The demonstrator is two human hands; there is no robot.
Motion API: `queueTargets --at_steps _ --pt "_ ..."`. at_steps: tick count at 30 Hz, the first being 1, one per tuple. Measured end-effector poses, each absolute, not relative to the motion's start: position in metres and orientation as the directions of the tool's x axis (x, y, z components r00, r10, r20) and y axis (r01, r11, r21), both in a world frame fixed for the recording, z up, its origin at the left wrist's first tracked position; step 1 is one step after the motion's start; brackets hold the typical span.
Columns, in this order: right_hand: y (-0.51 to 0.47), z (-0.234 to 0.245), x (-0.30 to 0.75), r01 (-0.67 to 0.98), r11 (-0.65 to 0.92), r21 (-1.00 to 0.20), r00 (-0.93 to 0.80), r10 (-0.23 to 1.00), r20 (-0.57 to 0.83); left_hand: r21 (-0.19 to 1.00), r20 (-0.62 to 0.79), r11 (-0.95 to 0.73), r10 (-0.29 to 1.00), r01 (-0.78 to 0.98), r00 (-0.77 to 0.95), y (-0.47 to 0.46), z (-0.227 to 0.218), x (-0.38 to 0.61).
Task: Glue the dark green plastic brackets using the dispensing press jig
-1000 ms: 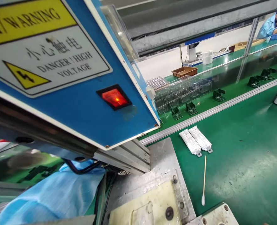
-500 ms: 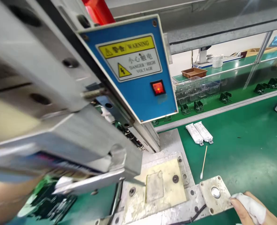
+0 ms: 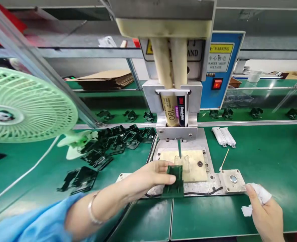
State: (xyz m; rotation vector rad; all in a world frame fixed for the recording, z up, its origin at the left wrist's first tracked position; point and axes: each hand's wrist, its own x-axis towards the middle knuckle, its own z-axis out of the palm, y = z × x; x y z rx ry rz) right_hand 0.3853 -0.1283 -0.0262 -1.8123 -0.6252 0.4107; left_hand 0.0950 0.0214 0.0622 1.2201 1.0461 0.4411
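My left hand (image 3: 158,175) pinches a dark green plastic part (image 3: 174,183) between thumb and fingers. The part is held upright in front of the cream fixture plate (image 3: 197,174), just below the thin nozzle (image 3: 180,148) of the dispensing machine. Two adhesive tubes (image 3: 175,109) sit side by side in the machine's holder above. At the right, my right hand (image 3: 267,208) is closed on a crumpled white tissue (image 3: 261,194). It is beside a small metal box with a round silver button (image 3: 233,179); whether the thumb touches the box is unclear.
A pile of dark green parts (image 3: 118,139) lies left of the machine, near a light green fan (image 3: 30,104). Right of the machine are two white packs (image 3: 224,136) and a cotton swab (image 3: 224,159). A blue warning panel (image 3: 224,90) with a lit red switch stands behind.
My view has swung left and levelled out. My left hand, earlier hidden behind the machine, now shows in front of the fixture with a green part. My right hand keeps the tissue by the button box.
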Motion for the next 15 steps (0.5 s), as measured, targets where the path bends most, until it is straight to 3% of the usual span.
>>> queueTargets --at_steps 3,8,12,15 --pt "-0.127 -0.026 0.386 0.199 -0.236 -0.951 0.807 0.589 0.023 0.917 -0.395 0.353 0.721 0.188 0.569 0.043 0.06 0.111" --pt "-0.128 -0.034 0.39 0.203 -0.243 -0.948 0.793 0.609 0.014 0.97 -0.224 0.122 0.775 0.208 0.592 0.06 0.049 0.118" --pt "-0.129 -0.044 0.393 0.274 -0.242 -0.931 0.784 0.616 0.071 0.954 -0.148 -0.043 0.795 0.298 0.589 0.056 0.048 0.118" --pt "-0.132 -0.048 0.404 0.297 -0.269 -0.916 0.798 0.597 0.083 0.837 -0.094 -0.237 0.826 0.493 0.556 0.05 0.055 0.104"
